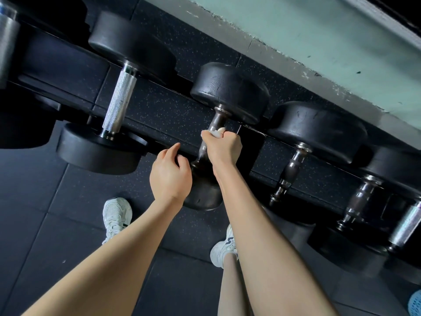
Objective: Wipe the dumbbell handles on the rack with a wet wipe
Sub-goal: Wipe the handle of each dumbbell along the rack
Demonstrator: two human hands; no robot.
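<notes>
A row of black dumbbells lies on a dark rack. My right hand grips the dark handle of the middle dumbbell, with a white wet wipe bunched between fingers and handle. My left hand hovers beside that dumbbell's near head, fingers loosely curled, holding nothing; whether it touches the head or rack edge is unclear. To the left lies a dumbbell with a knurled silver handle. Two more dark handles lie to the right.
A pale green wall runs behind the rack. Black rubber floor tiles lie below, with my two white sneakers on them. A chrome handle shows at the far right, and a blue object sits in the bottom right corner.
</notes>
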